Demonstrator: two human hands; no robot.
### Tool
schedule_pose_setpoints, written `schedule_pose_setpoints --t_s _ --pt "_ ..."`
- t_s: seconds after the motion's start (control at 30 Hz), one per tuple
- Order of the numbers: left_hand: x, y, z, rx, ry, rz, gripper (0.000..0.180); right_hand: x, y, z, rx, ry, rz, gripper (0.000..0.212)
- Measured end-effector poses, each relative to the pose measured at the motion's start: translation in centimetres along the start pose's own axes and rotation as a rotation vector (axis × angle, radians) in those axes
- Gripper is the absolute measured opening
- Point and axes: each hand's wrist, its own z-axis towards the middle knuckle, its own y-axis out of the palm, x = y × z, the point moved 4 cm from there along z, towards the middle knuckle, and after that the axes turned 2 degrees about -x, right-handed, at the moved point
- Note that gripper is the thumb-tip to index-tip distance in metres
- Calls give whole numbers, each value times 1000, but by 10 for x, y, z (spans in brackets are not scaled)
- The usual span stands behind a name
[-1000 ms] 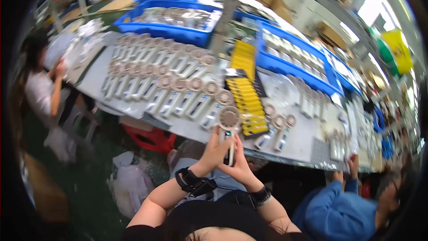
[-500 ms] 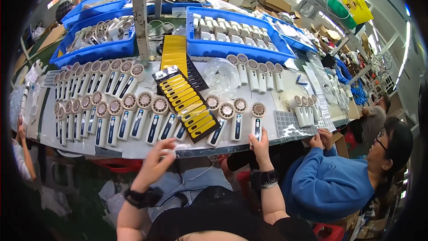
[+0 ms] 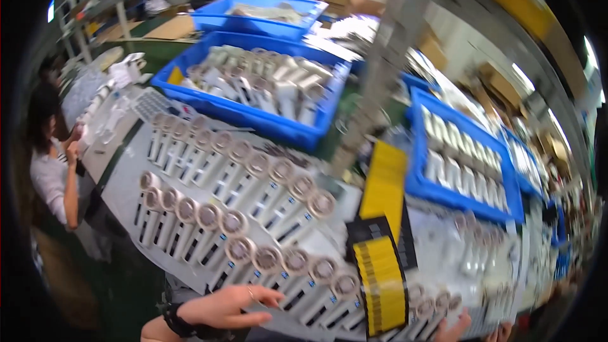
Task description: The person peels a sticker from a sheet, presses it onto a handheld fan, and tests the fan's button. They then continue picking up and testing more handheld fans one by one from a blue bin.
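Observation:
My left hand reaches over the table's near edge, fingers stretched and thumb apart, beside the handles of the front row of white handheld fans. Nothing shows clearly in it. The fans have round beige-pink heads, and many handles carry a dark strip. Only part of my right hand shows at the lower edge, smeared by motion, close to several fans at the lower right. Its grip is hidden. Between my hands lies a black-edged yellow sticker sheet, overlapping a plain yellow sheet.
A blue bin of jumbled white fan parts stands behind the rows. Another blue bin holds parts in neat rows. A grey post rises between them. One person works at far left; another person's hand shows at lower right.
The view has swung left and blurred. My left hand now stretches rightward over the fans' handles. My right hand, earlier holding a fan upright, is mostly out of the picture.

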Motion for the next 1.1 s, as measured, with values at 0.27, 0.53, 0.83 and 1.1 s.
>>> schedule_pose_setpoints --t_s 0.27,0.53,0.83,1.1 --pt "2 -40 6 103 -135 -290 40 -355 -8 185 -572 -754 616 42" --pt "-8 -33 -23 415 -192 -830 35 -622 206 254 -729 -635 822 26" --pt "-31 -67 -129 684 -387 -663 31 -686 326 265 -574 -595 467 30" --pt "-35 -128 -171 911 -445 -430 30 -728 324 255 -414 -482 356 55"
